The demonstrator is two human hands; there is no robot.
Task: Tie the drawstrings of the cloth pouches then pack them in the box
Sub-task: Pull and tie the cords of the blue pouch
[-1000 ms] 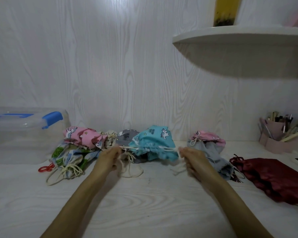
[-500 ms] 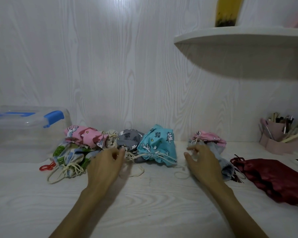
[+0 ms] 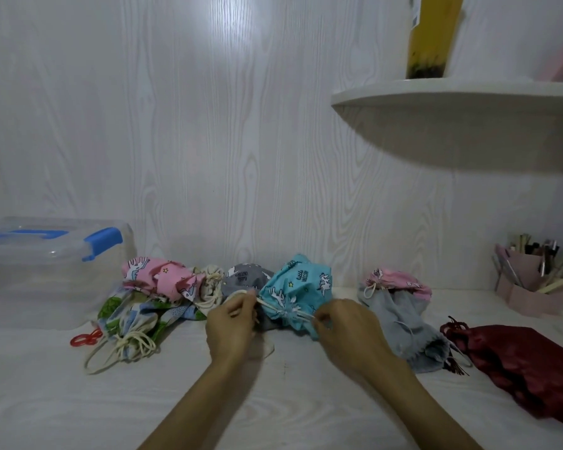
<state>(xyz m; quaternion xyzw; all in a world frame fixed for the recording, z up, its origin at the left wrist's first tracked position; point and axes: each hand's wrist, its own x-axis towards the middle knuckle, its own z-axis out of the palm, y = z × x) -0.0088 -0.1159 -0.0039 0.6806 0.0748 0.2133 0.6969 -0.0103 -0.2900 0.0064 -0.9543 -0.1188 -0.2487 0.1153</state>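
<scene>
A turquoise unicorn pouch (image 3: 301, 282) lies mid-table with its mouth gathered toward me. My left hand (image 3: 229, 324) pinches its cream drawstring (image 3: 241, 295) at the left of the gathered mouth. My right hand (image 3: 346, 329) pinches the cord at the right. Behind it sits a grey unicorn pouch (image 3: 246, 276). To the left lie a pink pouch (image 3: 158, 277) and a green-and-blue print pouch (image 3: 134, 316) with a knotted cord. A clear box with blue latches (image 3: 51, 271) stands closed at far left.
Right of my hands lie a grey pouch (image 3: 403, 323), a small pink pouch (image 3: 397, 280) and a dark red satin pouch (image 3: 530, 362). A pink pen holder (image 3: 530, 280) stands far right. Red scissors (image 3: 85, 337) lie by the box. A white shelf (image 3: 462, 102) juts overhead.
A second ago both hands pulled the cords taut and wide apart. Half a second ago they let go and opened. Now both have closed in and pinch the cords next to the pouch mouth.
</scene>
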